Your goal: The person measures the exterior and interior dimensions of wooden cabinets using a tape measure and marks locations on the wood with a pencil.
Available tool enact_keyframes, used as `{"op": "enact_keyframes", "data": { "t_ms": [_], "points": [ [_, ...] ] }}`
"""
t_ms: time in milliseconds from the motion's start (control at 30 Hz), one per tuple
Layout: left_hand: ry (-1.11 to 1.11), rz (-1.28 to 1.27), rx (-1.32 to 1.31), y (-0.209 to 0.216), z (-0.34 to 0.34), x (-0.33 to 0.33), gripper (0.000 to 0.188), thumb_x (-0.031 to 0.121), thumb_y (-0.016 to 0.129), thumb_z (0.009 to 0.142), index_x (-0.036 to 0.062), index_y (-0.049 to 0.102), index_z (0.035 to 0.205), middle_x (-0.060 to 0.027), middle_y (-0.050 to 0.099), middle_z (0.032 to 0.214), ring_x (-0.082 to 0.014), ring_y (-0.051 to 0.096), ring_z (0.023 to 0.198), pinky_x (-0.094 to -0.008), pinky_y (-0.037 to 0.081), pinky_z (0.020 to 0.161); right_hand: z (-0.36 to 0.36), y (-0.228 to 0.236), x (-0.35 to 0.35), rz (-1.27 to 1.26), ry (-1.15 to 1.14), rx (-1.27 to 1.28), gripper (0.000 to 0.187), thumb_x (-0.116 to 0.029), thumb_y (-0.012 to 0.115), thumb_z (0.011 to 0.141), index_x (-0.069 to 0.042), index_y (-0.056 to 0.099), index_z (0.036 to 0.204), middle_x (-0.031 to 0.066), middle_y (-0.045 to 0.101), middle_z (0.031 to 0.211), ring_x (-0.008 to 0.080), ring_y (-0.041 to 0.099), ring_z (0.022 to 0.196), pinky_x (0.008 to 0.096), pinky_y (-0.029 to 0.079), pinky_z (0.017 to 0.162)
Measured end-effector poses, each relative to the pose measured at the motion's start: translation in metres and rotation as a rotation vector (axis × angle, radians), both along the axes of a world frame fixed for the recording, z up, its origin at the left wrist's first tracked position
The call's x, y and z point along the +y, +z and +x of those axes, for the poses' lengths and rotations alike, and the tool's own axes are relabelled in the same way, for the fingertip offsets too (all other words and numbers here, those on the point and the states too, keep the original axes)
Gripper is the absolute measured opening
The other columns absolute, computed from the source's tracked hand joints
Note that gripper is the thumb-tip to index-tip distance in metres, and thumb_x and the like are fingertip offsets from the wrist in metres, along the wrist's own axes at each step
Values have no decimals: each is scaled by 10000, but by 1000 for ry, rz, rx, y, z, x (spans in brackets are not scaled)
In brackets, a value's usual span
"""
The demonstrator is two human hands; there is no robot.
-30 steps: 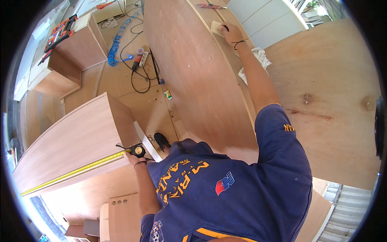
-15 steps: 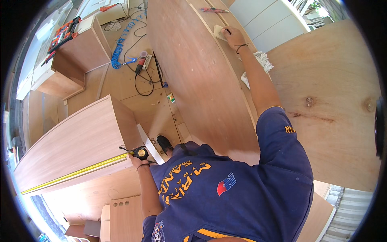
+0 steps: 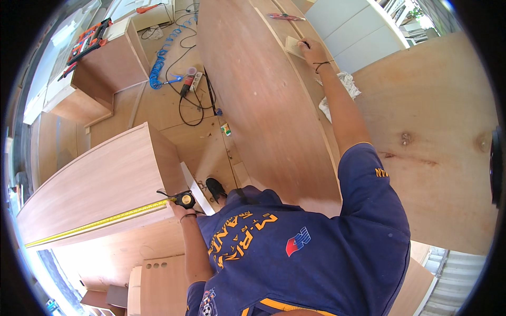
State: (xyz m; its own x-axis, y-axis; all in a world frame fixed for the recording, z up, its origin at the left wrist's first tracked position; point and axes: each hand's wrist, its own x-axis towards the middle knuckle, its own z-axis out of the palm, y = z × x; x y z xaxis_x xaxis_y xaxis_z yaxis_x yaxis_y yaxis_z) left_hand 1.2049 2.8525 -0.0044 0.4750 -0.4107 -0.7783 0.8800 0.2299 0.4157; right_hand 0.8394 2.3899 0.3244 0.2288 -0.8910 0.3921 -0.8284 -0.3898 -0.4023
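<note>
Our L hand (image 3: 179, 211) holds the tape measure (image 3: 185, 199) (prob. light, hard, best held by its sides), & we can't tell if our R hand (image 3: 314, 53) grips the pale block (image 3: 293, 45).

The tape measure (image 3: 186, 199) is looking like plastic, the long wooden cabinet (image 3: 263, 105) is showing a smooth, soft sheen, and that crumpled cloth rag (image 3: 350, 84) is looking pretty matt.

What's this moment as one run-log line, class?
left hand: holding black tape measure, yellow blade along pale wooden cabinet | right hand: on cream rectangular pad atop brown wooden cabinet | nearby: crumpled white cloth
</note>
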Motion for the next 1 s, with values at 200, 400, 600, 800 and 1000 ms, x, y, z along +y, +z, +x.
{"op": "enact_keyframes", "data": {
  "t_ms": [200, 400, 600, 800, 1000],
  "points": [
    [-40, 25, -11, -4, -2, 1, 469, 442, 242, 935, 59, 491, 1038, -125, 588, 946, -273, 587, 880, -423, 505, 791, -18, -21, -25, -46, -22, -17, 305, -275, 495, 822, -19, 630, 917, 179, 629, 896, 309, 593, 871, 376, 450, 781],
    [10, 61, 64, -22, -2, 5, 252, 312, 454, 890, 85, 548, 947, -43, 580, 861, -180, 582, 770, -339, 493, 731, -44, -37, -48, 326, 79, -261, 337, -258, 492, 889, -18, 545, 1120, 87, 580, 1025, 186, 537, 914, 295, 417, 834],
    [172, 145, -66, -14, -5, -5, 433, 369, 450, 878, 27, 477, 1144, -90, 573, 944, -207, 564, 796, -339, 467, 713, -35, -20, -45, 393, -1, -474, 296, -169, 568, 853, -11, 558, 1103, 35, 589, 999, 107, 535, 879, 220, 434, 772],
    [178, 230, -184, 10, -8, -4, 416, 324, 368, 932, -42, 564, 938, -118, 603, 815, -204, 571, 744, -306, 455, 675, -39, -21, -45, 439, 49, -505, 289, -150, 561, 858, 12, 546, 1098, 45, 598, 958, 99, 542, 835, 203, 422, 739],
    [198, 92, -108, 32, -9, -3, 293, 323, 422, 916, 48, 516, 950, -53, 535, 805, -171, 572, 716, -306, 498, 649, -43, -20, -54, 415, 25, -469, 271, -119, 559, 857, 23, 542, 1086, 60, 602, 937, 96, 546, 820, 197, 429, 707]
  ]
}}
